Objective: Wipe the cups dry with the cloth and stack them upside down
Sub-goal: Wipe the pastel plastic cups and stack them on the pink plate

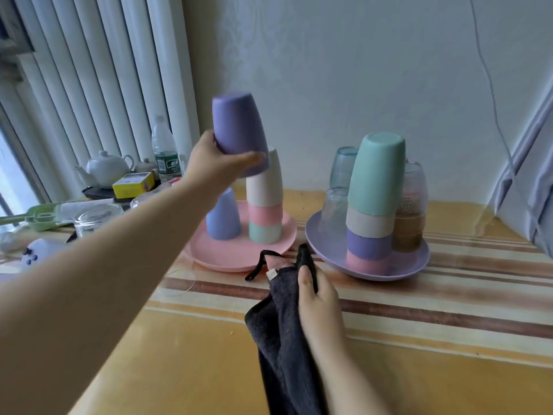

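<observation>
My left hand (215, 163) grips a purple cup (238, 127) upside down in the air, just left of and above the top of a stack. That stack (264, 202) of white, pink and green cups stands upside down on a pink plate (218, 256), with a blue cup (223, 217) beside it. My right hand (317, 301) holds a dark grey cloth (281, 339) low over the table. On a purple plate (416, 262) stands another upside-down stack (372, 202) with a green cup on top, next to clear and brown glasses (411, 205).
The table (179, 354) has a yellow striped cover. At the left lie a white teapot (106, 167), a water bottle (163, 148), a yellow box (133, 184), a glass jar (95, 218) and a green tool (42, 217). A wall stands behind, a grey curtain (529, 175) at the right.
</observation>
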